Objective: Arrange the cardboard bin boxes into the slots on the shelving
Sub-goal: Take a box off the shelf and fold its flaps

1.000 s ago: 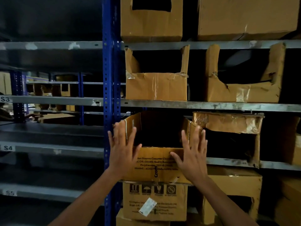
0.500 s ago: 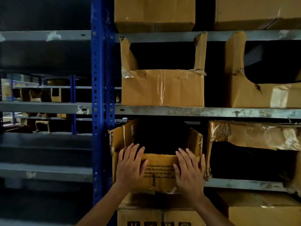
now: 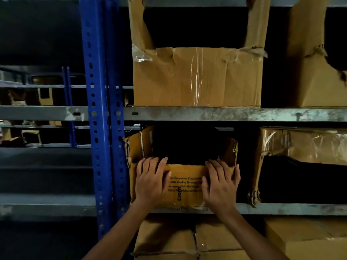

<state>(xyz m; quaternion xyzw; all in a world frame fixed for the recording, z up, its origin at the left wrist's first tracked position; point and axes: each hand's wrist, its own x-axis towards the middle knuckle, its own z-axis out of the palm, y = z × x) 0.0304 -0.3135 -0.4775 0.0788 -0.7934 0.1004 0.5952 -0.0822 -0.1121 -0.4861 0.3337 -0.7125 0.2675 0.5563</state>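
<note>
Both my hands lie flat against the front panel of the cardboard bin box [image 3: 185, 186] in the lower middle of the frame. My left hand [image 3: 151, 180] covers the panel's left part and my right hand [image 3: 220, 182] its right part, fingers straight and close together, palms pressed to the cardboard. The fingertips reach the panel's low top edge, and the printed text shows between the two hands. The box sits in the slot on the grey shelf [image 3: 281, 208], its left wall just beside the blue upright [image 3: 101, 109] and its open top dark inside. To its right in the same row stands a taped box [image 3: 300, 145], apart from mine by a dark gap. Directly above, on the next shelf, sits a torn bin box [image 3: 197, 77].
</note>
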